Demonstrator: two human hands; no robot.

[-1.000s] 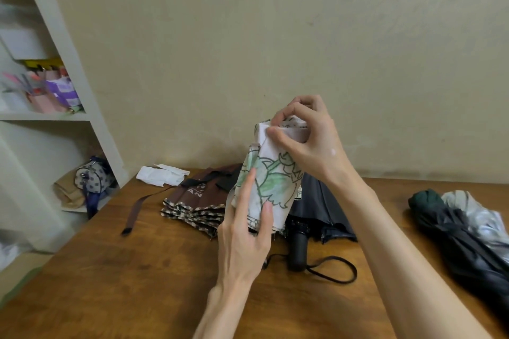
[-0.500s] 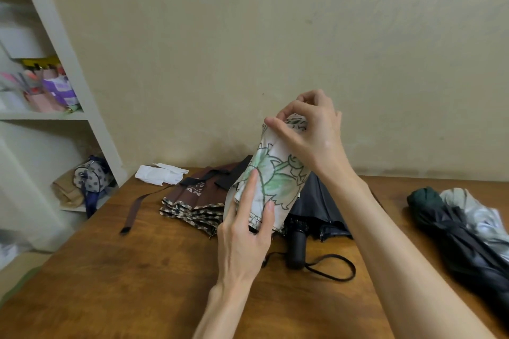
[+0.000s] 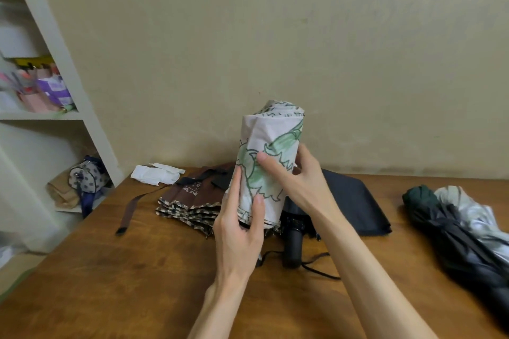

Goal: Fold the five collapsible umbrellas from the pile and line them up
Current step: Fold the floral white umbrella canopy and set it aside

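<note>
Now the left hand (image 3: 239, 231) grips the lower end of the white umbrella with green print (image 3: 271, 135), which stands upright above it. The right hand (image 3: 301, 179) grasps its middle. The canopy seems nearly rolled, so the next move likely needs the strap fastened.

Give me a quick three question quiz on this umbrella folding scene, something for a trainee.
1. True or false: the right hand is holding the white-and-green umbrella.
2. Which hand grips its lower end? A) left hand B) right hand C) neither
3. Fill in: the flat umbrella lying left of it is mostly ____ in colour.
Key: 1 true; 2 A; 3 brown.
</note>
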